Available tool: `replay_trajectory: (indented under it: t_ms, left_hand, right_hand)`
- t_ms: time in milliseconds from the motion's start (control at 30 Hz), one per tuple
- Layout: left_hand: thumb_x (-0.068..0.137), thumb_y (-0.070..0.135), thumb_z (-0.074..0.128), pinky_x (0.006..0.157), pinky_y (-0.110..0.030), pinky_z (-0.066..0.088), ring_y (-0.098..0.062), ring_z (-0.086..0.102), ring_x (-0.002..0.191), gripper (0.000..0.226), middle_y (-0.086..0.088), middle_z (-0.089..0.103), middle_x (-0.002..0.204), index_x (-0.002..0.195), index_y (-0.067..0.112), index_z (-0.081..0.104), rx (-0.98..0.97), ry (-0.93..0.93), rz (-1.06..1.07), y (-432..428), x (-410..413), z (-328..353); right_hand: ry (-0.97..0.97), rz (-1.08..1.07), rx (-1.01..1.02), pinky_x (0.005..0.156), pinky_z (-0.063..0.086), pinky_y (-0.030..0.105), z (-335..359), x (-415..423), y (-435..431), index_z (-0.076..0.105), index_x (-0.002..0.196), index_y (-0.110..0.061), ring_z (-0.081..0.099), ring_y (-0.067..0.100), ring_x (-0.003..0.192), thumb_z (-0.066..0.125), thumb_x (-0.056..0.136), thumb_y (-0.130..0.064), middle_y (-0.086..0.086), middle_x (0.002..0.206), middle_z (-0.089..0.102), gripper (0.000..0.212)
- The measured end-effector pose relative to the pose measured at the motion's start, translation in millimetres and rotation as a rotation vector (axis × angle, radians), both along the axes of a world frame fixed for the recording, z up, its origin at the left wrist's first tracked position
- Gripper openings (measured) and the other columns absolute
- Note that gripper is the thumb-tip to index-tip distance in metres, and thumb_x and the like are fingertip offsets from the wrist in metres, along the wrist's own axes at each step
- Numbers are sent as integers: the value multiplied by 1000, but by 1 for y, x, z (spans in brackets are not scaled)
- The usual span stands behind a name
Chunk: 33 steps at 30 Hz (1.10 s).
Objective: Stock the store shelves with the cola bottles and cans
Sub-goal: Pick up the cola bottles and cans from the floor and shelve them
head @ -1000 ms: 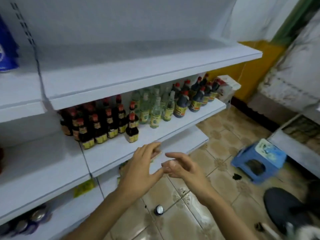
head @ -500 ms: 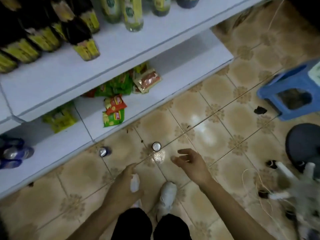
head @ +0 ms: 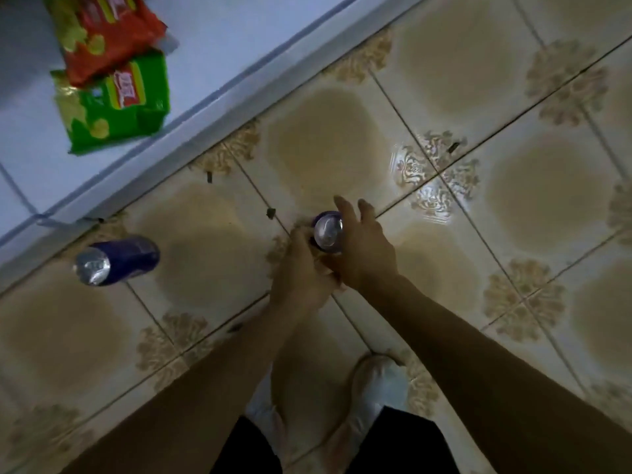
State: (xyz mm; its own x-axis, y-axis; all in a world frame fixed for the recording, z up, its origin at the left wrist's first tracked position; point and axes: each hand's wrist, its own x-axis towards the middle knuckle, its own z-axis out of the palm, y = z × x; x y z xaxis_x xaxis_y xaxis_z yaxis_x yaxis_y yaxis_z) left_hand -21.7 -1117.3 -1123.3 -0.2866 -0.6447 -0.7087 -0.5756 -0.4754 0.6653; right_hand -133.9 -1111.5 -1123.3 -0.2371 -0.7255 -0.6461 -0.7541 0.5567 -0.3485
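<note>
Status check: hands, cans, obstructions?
Left hand grips can on floor; right hand touches it. Second can to its left, untouched. No obstruction visible.

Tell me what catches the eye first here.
A blue drink can with a silver top sits at the centre, gripped by the left hand, with the right hand laid against its other side, over the beige patterned floor tiles. A second blue can sits on the tiles to the left. A green snack packet and an orange snack packet lie on the white shelf at top left.
</note>
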Motion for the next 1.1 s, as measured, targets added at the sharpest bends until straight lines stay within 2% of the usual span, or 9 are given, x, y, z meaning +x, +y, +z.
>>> replay_trajectory:
  t_ms: [67,167,433,500,600,733,900,1000,1100]
  left_hand:
    - [72,11,78,76,-16,51,-1,58,96,62,12,57,117,120,26,41,-53,-72,-24,2,6,-4]
    - [70,20,80,93,-41,51,-17,55,117,76,4,54,131,135,21,40,-24,-132,-68,8,19,12]
    - [68,44,81,105,-31,35,-17,27,137,102,3,25,152,148,22,21,-149,-245,-287,8,55,192]
    - [71,46,79,103,-30,35,-17,37,130,91,-1,36,145,143,19,31,-206,-221,-421,7,57,255]
    - [61,65,70,77,-24,36,-17,58,97,77,1,63,109,121,22,51,-322,-192,-528,5,59,357]
    - [50,70,62,58,-10,35,-11,60,75,63,9,64,83,97,30,51,-248,-109,-381,13,67,488]
    - [55,54,71,85,-29,51,-11,68,90,54,2,74,99,100,24,68,100,312,83,40,81,621]
    - [56,47,74,78,-30,54,-18,70,79,57,-9,74,93,102,13,75,333,730,387,69,84,681]
    - [61,51,76,72,-30,55,-18,69,76,53,-6,73,90,103,19,75,224,947,444,82,91,731]
  right_hand:
    - [81,153,11,85,47,43,-12,7,-12,24,146,-23,44,34,123,70,84,-30,11,146,31,78]
    - [55,167,53,75,47,38,-2,9,-20,35,135,-18,54,29,109,73,79,-32,8,125,47,69]
    - [-659,-549,215,70,56,28,208,-22,17,54,113,-19,63,15,92,79,75,-30,2,110,61,47]
    - [-758,-543,248,66,56,23,279,-32,28,59,110,-24,67,16,90,82,68,-41,1,107,66,50]
    - [-803,-537,241,71,56,27,381,-38,43,64,113,-26,72,15,86,72,67,-64,0,99,74,60]
    - [-837,-515,191,80,52,37,496,-35,55,66,107,-28,72,19,90,47,65,-85,4,97,75,74]
    - [-993,-542,-9,73,54,32,617,-18,55,74,101,-31,70,17,86,50,61,-82,7,100,74,69]
    - [-1104,-512,-153,78,54,34,674,3,54,72,105,-26,67,20,88,50,70,-73,10,99,73,63]
    - [-1044,-470,-353,85,50,41,724,29,47,74,97,-28,65,25,92,60,69,-75,12,101,72,57]
